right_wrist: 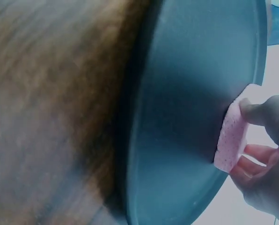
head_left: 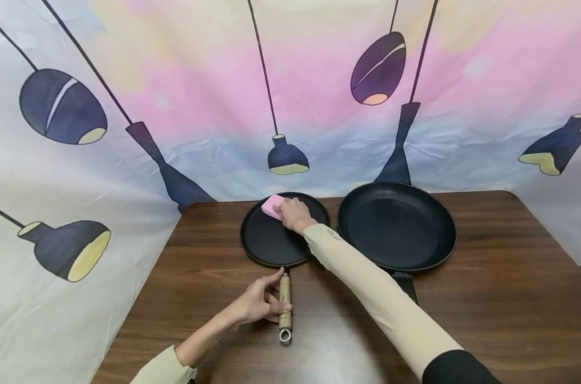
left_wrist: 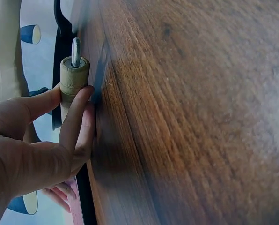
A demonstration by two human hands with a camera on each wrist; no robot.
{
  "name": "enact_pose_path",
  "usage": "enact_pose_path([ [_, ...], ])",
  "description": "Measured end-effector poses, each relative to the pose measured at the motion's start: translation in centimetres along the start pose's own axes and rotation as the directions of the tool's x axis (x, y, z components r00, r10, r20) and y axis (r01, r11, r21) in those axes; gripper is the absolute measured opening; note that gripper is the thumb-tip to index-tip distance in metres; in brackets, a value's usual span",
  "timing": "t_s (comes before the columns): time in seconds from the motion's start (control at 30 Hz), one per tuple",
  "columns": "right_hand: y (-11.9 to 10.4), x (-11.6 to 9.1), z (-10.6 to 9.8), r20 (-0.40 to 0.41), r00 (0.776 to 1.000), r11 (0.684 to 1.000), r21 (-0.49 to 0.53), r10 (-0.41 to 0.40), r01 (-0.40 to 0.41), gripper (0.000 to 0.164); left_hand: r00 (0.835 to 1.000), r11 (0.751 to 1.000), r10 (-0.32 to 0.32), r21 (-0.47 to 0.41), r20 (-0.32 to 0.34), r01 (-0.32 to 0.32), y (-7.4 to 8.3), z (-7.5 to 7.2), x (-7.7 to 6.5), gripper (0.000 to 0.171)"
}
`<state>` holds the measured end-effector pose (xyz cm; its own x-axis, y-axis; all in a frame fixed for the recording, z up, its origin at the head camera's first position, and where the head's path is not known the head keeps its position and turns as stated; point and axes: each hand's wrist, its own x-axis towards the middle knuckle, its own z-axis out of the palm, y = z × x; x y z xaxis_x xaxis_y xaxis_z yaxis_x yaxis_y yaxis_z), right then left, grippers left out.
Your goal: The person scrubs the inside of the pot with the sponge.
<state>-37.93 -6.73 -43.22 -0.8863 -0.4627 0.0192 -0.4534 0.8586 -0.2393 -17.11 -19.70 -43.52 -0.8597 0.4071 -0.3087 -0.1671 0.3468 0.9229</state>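
A flat black griddle pan (head_left: 266,237) lies on the table, its wooden handle (head_left: 284,298) pointing toward me. My left hand (head_left: 259,301) grips that handle from the left, thumb and fingers on either side of it; the metal hanging ring (left_wrist: 76,51) at its end shows in the left wrist view. Across the pan reaches my right hand (head_left: 296,214), holding a pink sponge (head_left: 273,206) against the cooking surface near the far left rim. In the right wrist view the sponge (right_wrist: 233,133) is pinched between thumb and fingers, with one face on the pan (right_wrist: 186,103).
A larger, deeper black frying pan (head_left: 397,226) stands right of the griddle pan, its dark handle (head_left: 405,287) partly behind my right sleeve (head_left: 377,293). The brown wooden table (head_left: 506,277) ends at a cloth backdrop (head_left: 214,96) printed with hanging lamps.
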Motion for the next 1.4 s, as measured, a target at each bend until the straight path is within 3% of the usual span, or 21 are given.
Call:
enact_pose_path([
  [0.17,-1.2,-0.1,0.7,0.051,0.994,0.994,-0.043,-0.096,0.098,0.04,1.0,1.0,-0.005,-0.013,0.007,0.005,0.0,0.4,0.2,0.094],
  [0.3,-2.4,-0.6,0.6,0.107,0.977,0.978,-0.076,-0.185,0.194,0.042,1.0,1.0,-0.016,-0.013,0.016,0.016,0.1,0.2,0.3,0.094],
  [0.37,-2.5,-1.1,0.2,0.13,0.962,0.967,-0.046,-0.241,0.249,0.043,1.0,1.0,-0.024,-0.005,0.013,0.024,0.2,0.0,0.2,0.094],
  [0.5,-2.1,-2.7,-0.5,0.199,0.909,0.93,0.083,-0.366,0.357,0.044,0.998,0.998,-0.058,0.012,0.001,0.058,0.4,-0.2,0.0,0.094],
  [0.67,-0.2,-4.4,-1.4,0.239,0.882,0.909,0.197,-0.407,0.366,0.044,0.998,0.998,-0.062,0.03,-0.003,0.062,0.6,-0.1,0.2,0.092],
  [0.83,1.8,-6.2,-2.3,0.277,0.869,0.908,0.222,-0.409,0.357,0.047,0.998,0.997,-0.069,0.026,-0.004,0.069,0.6,0.1,0.5,0.091],
  [0.97,2.7,-7.2,-2.6,0.287,0.885,0.929,0.169,-0.366,0.33,0.048,0.997,0.997,-0.075,0.032,-0.018,0.075,0.4,0.1,0.6,0.091],
  [1.17,3.4,-7.4,-3.0,0.261,0.931,0.966,0.089,-0.256,0.241,0.046,0.996,0.996,-0.083,0.031,-0.036,0.084,0.3,0.2,0.6,0.091],
  [1.33,5.0,-7.4,-3.9,0.145,0.974,0.985,0.051,-0.174,0.168,0.053,0.993,0.994,-0.106,0.032,-0.05,0.108,0.7,0.3,0.4,0.092],
  [1.4,6.0,-7.6,-4.8,0.084,0.985,0.987,0.064,-0.152,0.147,0.06,0.994,0.99,-0.096,0.102,-0.057,0.101,1.2,0.4,0.3,0.092],
])
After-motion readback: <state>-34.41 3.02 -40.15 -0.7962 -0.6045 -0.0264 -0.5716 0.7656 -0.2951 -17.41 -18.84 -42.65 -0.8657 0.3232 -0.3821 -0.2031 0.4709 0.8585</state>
